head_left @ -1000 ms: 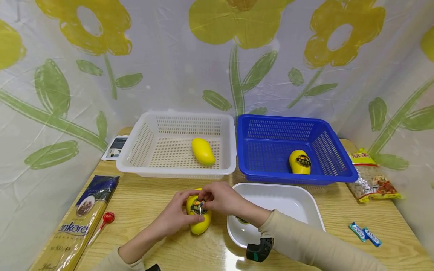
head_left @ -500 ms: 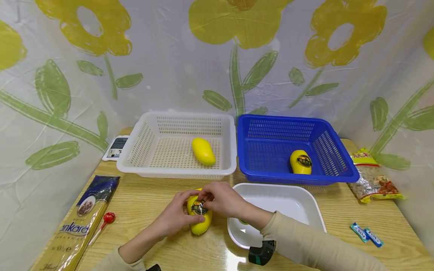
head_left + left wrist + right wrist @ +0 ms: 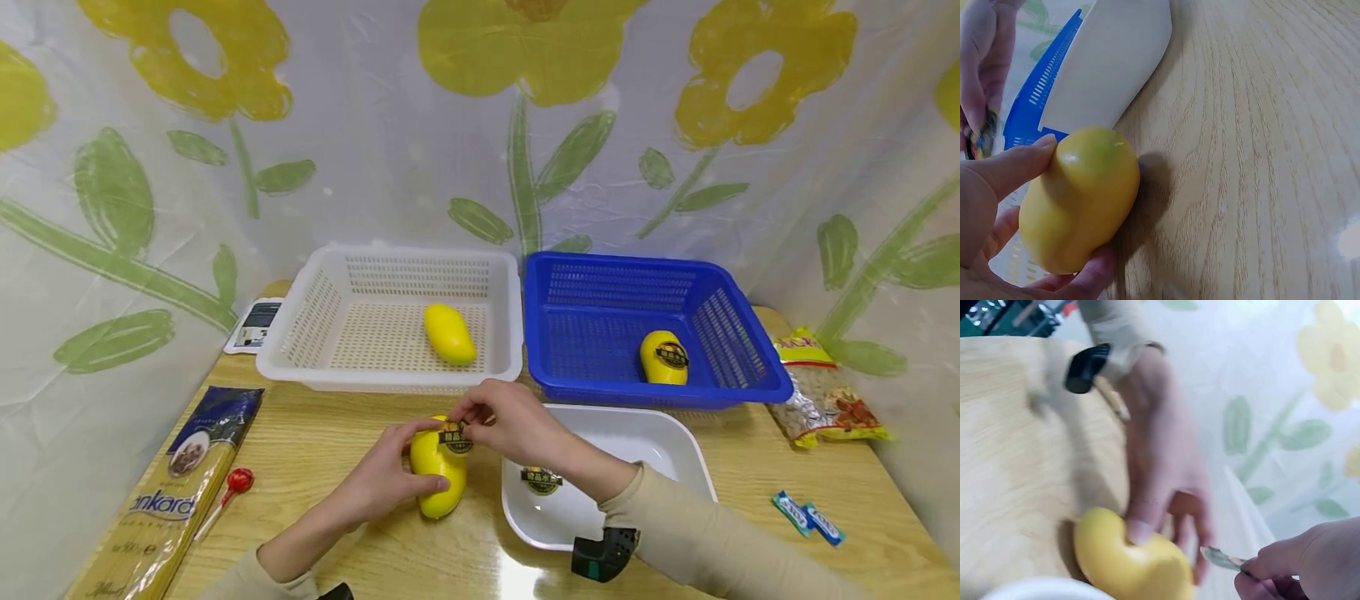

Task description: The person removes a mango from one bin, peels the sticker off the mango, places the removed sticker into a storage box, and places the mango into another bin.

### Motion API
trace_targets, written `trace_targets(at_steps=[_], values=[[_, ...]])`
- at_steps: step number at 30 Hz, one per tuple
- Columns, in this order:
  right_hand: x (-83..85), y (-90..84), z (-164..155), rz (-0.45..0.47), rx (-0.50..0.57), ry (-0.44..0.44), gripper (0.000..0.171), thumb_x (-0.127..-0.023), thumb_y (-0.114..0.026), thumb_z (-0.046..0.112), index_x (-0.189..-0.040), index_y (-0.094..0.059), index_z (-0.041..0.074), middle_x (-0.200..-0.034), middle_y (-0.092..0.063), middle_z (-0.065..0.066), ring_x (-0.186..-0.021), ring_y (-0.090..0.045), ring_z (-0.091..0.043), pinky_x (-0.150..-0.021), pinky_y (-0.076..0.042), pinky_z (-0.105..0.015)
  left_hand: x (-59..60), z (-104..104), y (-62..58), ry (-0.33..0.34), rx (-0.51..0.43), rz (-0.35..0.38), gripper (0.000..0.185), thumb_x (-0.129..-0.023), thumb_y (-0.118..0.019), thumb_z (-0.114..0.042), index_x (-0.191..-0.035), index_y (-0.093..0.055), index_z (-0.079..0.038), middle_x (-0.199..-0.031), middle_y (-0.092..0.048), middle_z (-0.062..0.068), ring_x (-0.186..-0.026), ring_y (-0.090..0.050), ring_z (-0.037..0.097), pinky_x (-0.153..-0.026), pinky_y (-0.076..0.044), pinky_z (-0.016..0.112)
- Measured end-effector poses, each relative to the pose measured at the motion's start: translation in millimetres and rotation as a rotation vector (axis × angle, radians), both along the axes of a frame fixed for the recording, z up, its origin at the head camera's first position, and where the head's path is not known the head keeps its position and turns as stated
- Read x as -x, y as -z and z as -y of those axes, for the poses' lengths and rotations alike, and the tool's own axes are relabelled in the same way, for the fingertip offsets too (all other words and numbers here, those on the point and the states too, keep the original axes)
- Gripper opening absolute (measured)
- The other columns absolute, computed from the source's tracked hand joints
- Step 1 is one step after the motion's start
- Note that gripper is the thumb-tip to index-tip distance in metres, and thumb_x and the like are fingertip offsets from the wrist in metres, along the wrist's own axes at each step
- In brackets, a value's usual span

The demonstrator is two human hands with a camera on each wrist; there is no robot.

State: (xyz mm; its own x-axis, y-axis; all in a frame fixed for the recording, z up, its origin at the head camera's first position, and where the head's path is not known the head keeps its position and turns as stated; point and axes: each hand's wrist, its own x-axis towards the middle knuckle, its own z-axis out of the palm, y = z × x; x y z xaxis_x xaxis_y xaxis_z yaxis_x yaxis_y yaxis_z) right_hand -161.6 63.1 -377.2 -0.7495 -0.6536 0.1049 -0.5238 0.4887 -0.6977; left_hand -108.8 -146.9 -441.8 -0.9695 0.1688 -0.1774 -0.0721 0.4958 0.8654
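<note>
My left hand grips a yellow mango just above the wooden table, thumb on one side and fingers round the other. In the left wrist view the mango shows bare yellow skin with a greenish tip. Between thumb and fingertips, my right hand pinches a round black-and-gold sticker. In the right wrist view this sticker stands apart from the mango, seen edge-on. A similar dark sticker lies in the white tray, under my right wrist.
Behind stand a white basket holding a plain mango and a blue basket holding a stickered mango. A pasta pack and red lollipop lie left. Small blue wrappers and a snack bag lie right.
The sticker has come off the mango in my right hand, which has moved slightly up and right. My left hand keeps holding the mango in place. The tray's sticker shows more fully.
</note>
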Motion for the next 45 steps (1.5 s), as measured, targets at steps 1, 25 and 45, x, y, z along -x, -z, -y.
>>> trace_targets(at_steps=[1,25,45], values=[[1.6,-3.6,-6,0.009,0.018,0.014,0.014,-0.084,-0.071,0.002,-0.097,-0.073,0.008,-0.089,-0.069,0.001,-0.080,-0.063,-0.008,-0.075,-0.053,-0.023,0.2,0,-0.5,-0.001,-0.003,0.001,0.068,-0.071,-0.088,-0.022,-0.131,-0.057,-0.017,-0.122,-0.047,0.016,-0.103,-0.051,0.025,-0.081,-0.047,0.035],[-3.9,13.0,-139,0.322,0.002,0.120,0.019,-0.093,-0.066,0.014,-0.111,-0.072,0.010,-0.103,-0.070,0.000,-0.087,-0.062,-0.013,-0.075,-0.052,-0.023,0.0,2,-4.7,0.036,0.030,0.011,0.066,-0.074,-0.086,-0.025,-0.133,-0.056,-0.022,-0.136,-0.044,0.016,-0.114,-0.049,0.028,-0.096,-0.043,0.049],[10.1,59.7,-145,0.270,-0.085,0.056,0.017,-0.081,-0.075,0.006,-0.098,-0.073,0.009,-0.092,-0.069,0.003,-0.082,-0.057,-0.008,-0.076,-0.049,-0.023,0.8,1,-6.4,0.052,-0.013,0.019,0.066,-0.075,-0.086,-0.021,-0.133,-0.056,-0.018,-0.138,-0.041,0.021,-0.110,-0.051,0.029,-0.087,-0.050,0.041]])
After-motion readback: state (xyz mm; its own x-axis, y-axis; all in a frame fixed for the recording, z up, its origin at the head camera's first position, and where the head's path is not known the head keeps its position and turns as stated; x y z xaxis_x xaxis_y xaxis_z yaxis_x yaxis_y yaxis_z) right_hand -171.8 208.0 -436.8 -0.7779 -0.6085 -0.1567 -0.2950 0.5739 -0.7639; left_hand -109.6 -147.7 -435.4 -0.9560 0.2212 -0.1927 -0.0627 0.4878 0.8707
